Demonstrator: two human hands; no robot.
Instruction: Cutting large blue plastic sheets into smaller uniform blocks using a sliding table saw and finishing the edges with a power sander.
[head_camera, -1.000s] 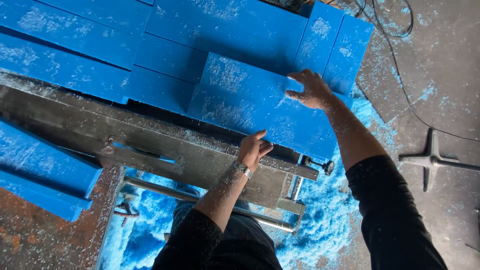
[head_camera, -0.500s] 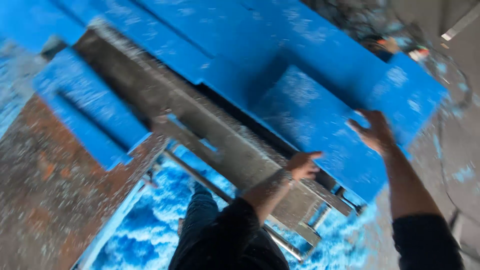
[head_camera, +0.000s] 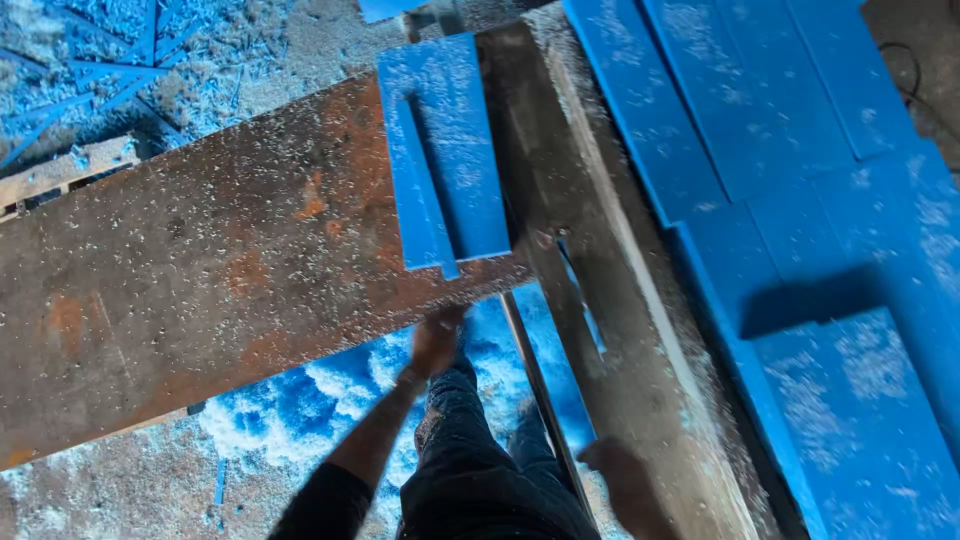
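Head view, looking down on a sawdust-covered bench. Left hand (head_camera: 437, 340), blurred, reaches toward the near edge of the rusty metal table (head_camera: 200, 270), just below a short blue board (head_camera: 445, 150) that lies flat there with a narrow blue strip (head_camera: 415, 190) along its left side; the hand holds nothing, and its finger spread cannot be told. Right hand (head_camera: 622, 480), low and blurred beside the grey machine bed (head_camera: 600, 260), appears empty; its opening cannot be told either. Wide blue slabs (head_camera: 800, 200) lie to the right, untouched. Judged from the layout, one piece sits cut and stacked, while the large slabs remain. Half a second earlier both hands rested on a slab at right; now they have left it and the view has swung left.
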